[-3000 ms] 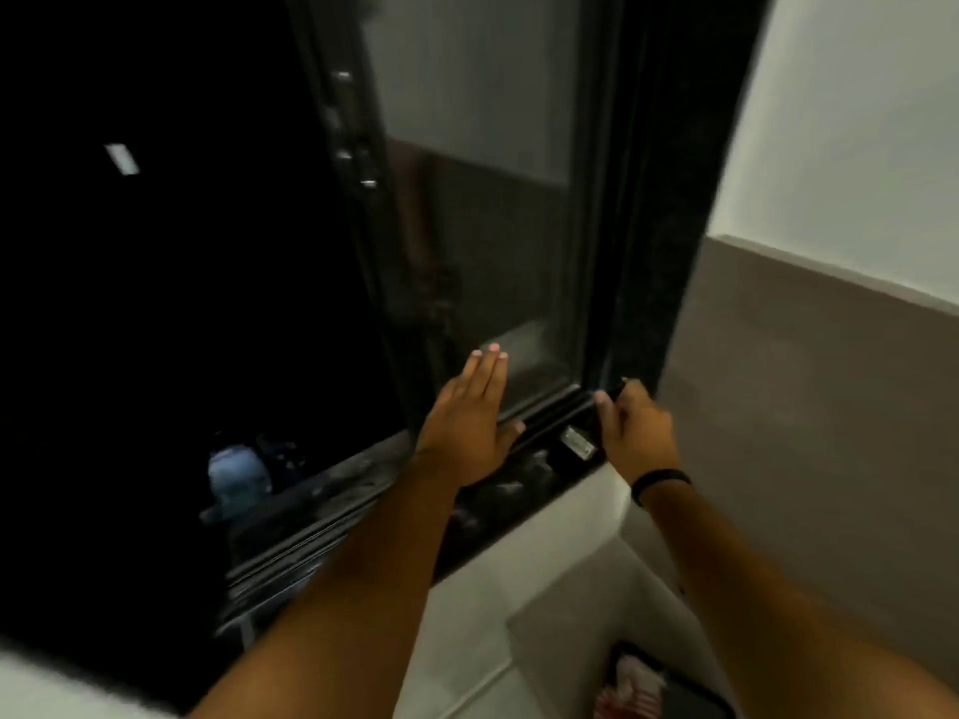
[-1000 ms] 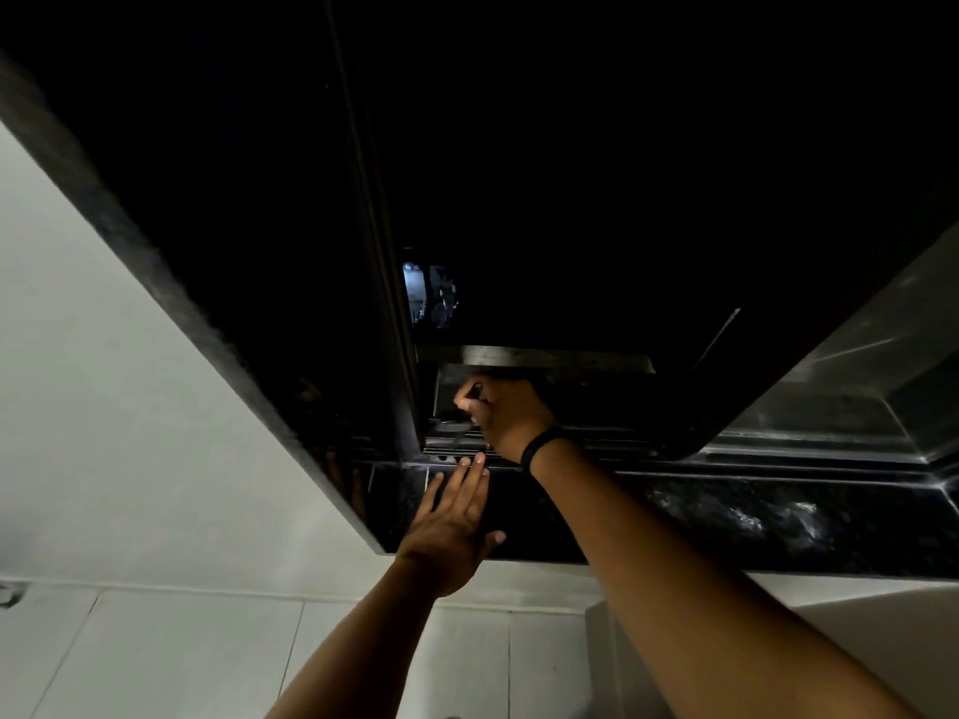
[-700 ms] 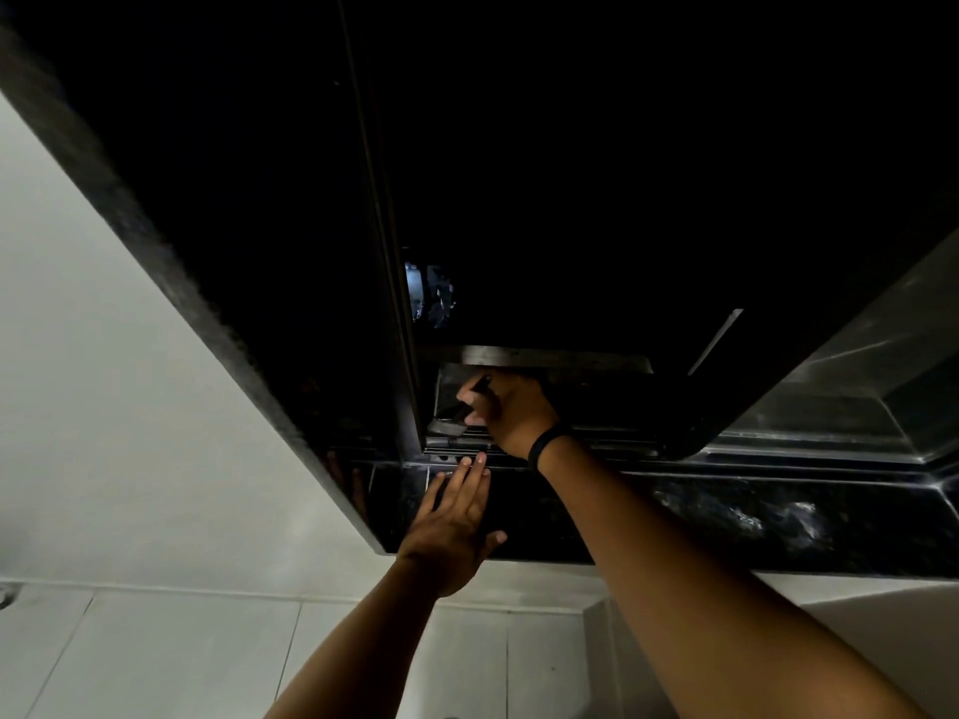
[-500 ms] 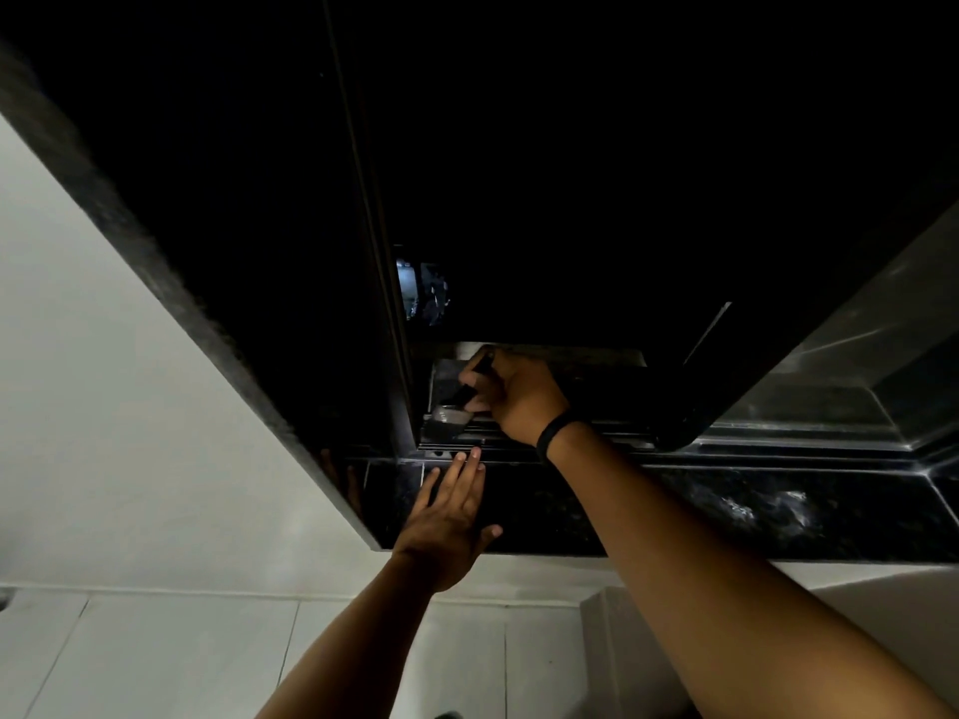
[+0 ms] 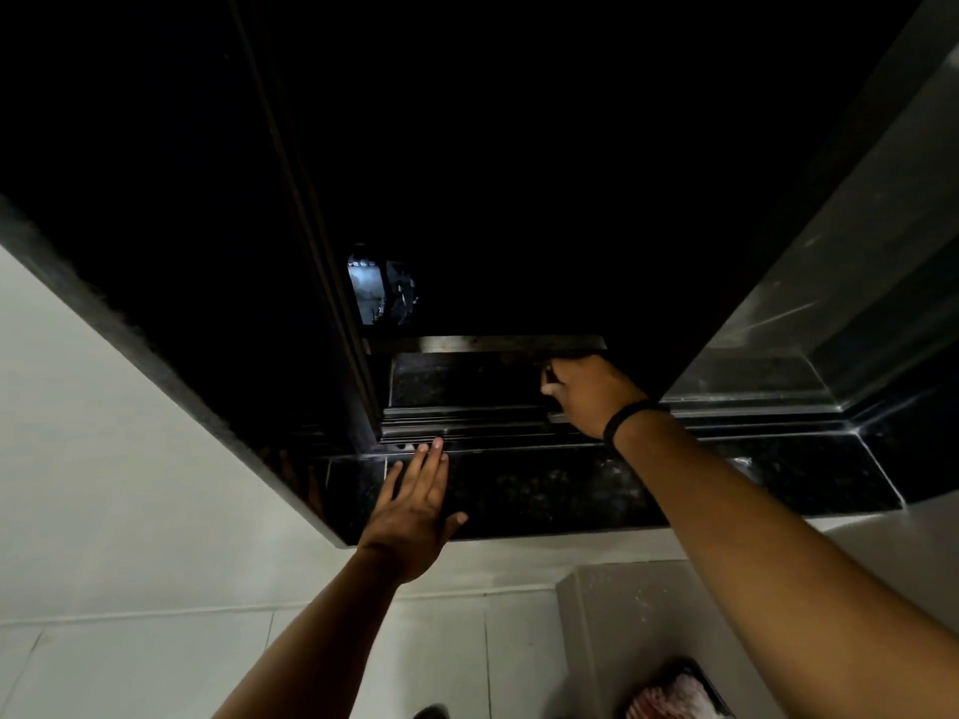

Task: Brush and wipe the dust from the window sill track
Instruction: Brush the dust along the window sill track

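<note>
Near edge: pale tiled floor (image 5: 129, 661); a pink-and-white cloth bundle (image 5: 669, 692) sits low right. Left hand (image 5: 415, 505) lies flat, fingers spread, on the black speckled stone window sill (image 5: 545, 490), fingertips at the ribbed dark metal window track (image 5: 493, 428). Right hand (image 5: 589, 394), black band at wrist, is closed around a small dark brush (image 5: 549, 378) on the track's right part. Dark sliding window frame (image 5: 358, 386) stands left of the track. Beyond: darkness, 1 small lit patch (image 5: 381, 290).
</note>
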